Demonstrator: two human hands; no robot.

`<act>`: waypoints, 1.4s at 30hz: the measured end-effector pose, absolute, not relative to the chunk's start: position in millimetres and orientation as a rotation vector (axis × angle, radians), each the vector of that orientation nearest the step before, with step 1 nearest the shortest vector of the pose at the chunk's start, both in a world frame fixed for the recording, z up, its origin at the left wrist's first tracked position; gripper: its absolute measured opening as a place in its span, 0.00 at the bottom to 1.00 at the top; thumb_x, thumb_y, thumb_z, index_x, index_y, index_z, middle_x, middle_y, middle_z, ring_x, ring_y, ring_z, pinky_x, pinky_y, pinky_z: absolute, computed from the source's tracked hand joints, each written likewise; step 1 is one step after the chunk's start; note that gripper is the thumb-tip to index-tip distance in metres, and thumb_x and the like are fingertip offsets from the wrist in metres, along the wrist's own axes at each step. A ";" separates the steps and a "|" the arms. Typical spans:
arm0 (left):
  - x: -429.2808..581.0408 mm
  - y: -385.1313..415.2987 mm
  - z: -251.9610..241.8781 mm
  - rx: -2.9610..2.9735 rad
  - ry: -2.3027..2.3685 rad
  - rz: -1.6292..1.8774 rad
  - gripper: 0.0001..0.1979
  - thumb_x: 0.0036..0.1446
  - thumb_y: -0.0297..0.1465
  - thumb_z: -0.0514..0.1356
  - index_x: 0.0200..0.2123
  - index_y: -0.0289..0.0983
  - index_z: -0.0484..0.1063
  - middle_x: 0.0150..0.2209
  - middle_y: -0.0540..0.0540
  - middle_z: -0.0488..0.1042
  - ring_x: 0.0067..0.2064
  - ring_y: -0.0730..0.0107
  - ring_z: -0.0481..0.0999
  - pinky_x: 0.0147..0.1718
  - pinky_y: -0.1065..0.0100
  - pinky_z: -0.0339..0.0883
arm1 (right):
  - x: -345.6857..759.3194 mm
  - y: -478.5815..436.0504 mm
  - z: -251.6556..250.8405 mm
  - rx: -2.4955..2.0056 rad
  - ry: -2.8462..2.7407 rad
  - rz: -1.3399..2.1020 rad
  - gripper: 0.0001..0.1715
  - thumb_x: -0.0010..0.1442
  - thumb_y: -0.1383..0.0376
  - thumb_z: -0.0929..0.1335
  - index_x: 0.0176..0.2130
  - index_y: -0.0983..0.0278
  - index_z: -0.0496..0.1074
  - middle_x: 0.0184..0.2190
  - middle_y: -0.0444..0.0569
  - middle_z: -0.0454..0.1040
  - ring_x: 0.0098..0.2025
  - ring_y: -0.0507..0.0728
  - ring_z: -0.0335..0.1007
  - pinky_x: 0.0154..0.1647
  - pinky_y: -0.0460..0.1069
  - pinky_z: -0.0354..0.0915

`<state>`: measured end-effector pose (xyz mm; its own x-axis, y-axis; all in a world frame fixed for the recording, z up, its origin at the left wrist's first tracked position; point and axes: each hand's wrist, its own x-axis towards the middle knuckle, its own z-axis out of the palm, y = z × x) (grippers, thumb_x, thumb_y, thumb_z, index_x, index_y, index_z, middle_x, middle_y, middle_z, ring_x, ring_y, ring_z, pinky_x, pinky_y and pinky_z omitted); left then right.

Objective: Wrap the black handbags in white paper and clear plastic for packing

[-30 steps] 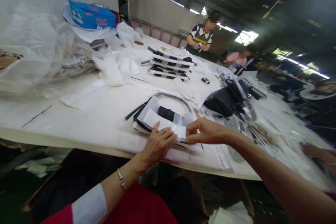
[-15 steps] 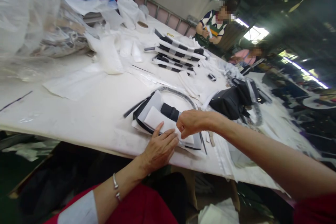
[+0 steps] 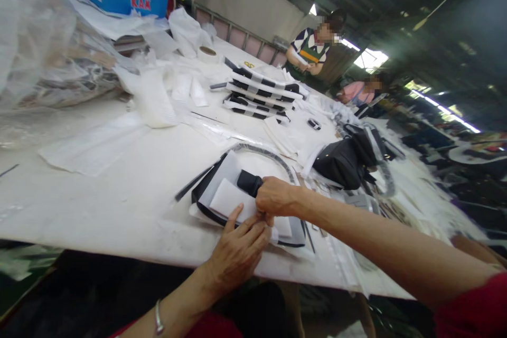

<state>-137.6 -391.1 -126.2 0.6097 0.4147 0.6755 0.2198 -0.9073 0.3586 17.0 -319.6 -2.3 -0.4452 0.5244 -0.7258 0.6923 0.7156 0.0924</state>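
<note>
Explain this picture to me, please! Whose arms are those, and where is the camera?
There's no robot here: these are a person's two bare hands. The camera sits on that person's head, looking forward and down. The left hand rests on a white pad lying on a flat, black-edged bag. The right hand is curled there too; I can't tell what it's pinching, if anything. Also on the table are a black-and-white stack and, at the right, a black bag.
</note>
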 end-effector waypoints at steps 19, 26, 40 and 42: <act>-139.1 -390.1 -122.4 2.660 0.528 1.163 0.15 0.62 0.28 0.55 0.51 0.42 0.72 0.47 0.46 0.78 0.56 0.64 0.72 0.68 0.48 0.39 | 62.3 -412.8 2.4 2.181 2.512 0.018 0.20 0.68 0.58 0.63 0.55 0.62 0.71 0.53 0.53 0.76 0.55 0.58 0.72 0.57 0.54 0.66; -140.4 -390.9 -124.6 2.699 0.543 1.060 0.15 0.64 0.29 0.54 0.53 0.41 0.70 0.49 0.46 0.78 0.58 0.65 0.70 0.69 0.47 0.37 | 38.7 -477.1 -89.3 2.017 2.535 0.359 0.38 0.62 0.58 0.69 0.65 0.70 0.58 0.63 0.63 0.64 0.65 0.66 0.60 0.63 0.61 0.60; -204.2 -303.6 -67.2 2.955 0.483 0.601 0.17 0.65 0.39 0.56 0.55 0.43 0.71 0.58 0.45 0.72 0.66 0.54 0.61 0.66 0.43 0.44 | 41.4 -474.9 -103.7 2.029 2.541 0.581 0.29 0.63 0.68 0.65 0.63 0.68 0.62 0.62 0.58 0.66 0.63 0.62 0.63 0.63 0.58 0.58; -215.1 -290.9 -67.7 2.922 0.515 0.497 0.17 0.65 0.39 0.56 0.56 0.45 0.70 0.59 0.46 0.72 0.66 0.55 0.62 0.64 0.47 0.51 | 44.3 -470.8 -100.6 2.014 2.552 0.551 0.31 0.63 0.68 0.66 0.63 0.67 0.62 0.62 0.58 0.66 0.63 0.63 0.63 0.64 0.59 0.56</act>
